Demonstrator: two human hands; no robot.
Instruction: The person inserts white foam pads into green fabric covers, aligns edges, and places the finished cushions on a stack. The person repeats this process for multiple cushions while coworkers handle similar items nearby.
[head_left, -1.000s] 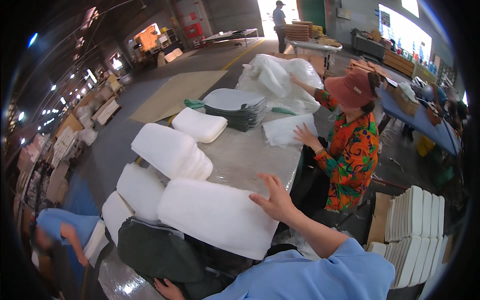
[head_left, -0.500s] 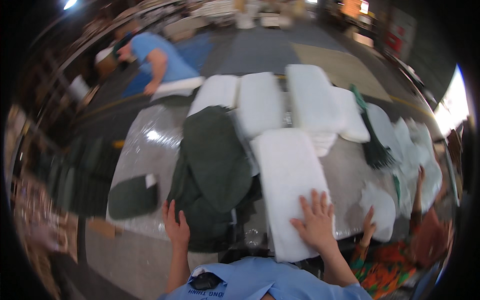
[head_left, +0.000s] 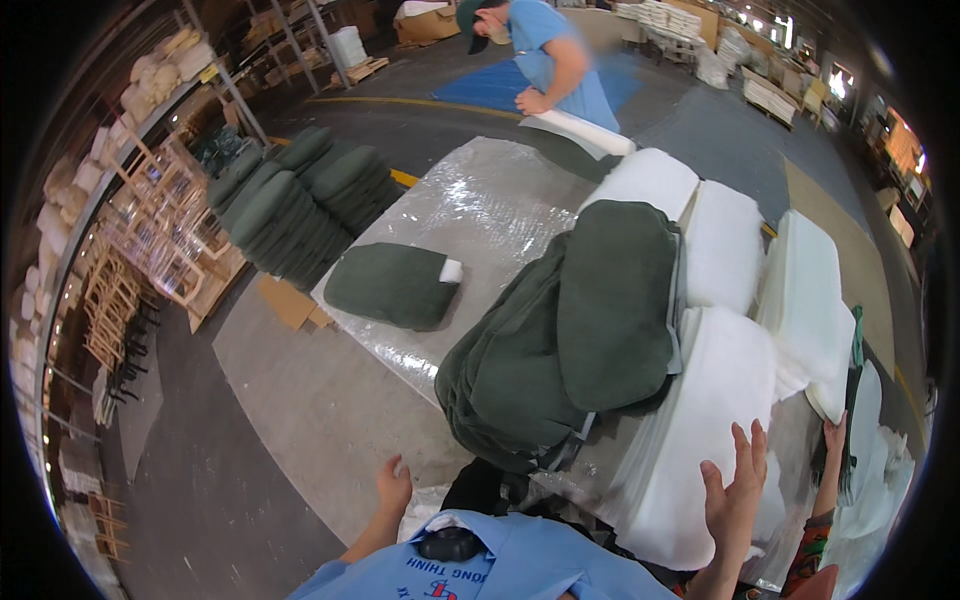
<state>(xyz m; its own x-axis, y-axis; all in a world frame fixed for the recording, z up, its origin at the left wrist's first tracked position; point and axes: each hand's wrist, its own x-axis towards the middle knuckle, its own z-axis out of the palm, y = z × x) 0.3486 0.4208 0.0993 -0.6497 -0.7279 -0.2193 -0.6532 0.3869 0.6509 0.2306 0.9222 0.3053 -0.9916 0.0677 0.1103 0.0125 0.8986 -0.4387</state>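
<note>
My right hand point(head_left: 737, 490), fingers spread, is raised at the near right end of a stack of white padding sheets point(head_left: 700, 410); it grips nothing. My left hand point(head_left: 395, 483) hangs low in front of my body with loosely open fingers, apart from the table. Between and beyond the hands lies a heap of dark green cushion covers point(head_left: 515, 360), one flat rounded piece point(head_left: 618, 300) on top. A single green cushion point(head_left: 390, 285) with a white patch at its corner rests farther left on the plastic-covered table point(head_left: 480, 190).
Across the table a co-worker in blue point(head_left: 560, 60) handles a white roll point(head_left: 580, 132). Another person's hand point(head_left: 832, 440) touches white padding point(head_left: 808, 300) at right. Stacked green cushions point(head_left: 300, 215) and wooden frames point(head_left: 175, 220) stand on the left.
The view has swung left. My right hand has lifted from the white padding, and my left hand has drawn away from the green heap. The other person's hand at right now touches padding.
</note>
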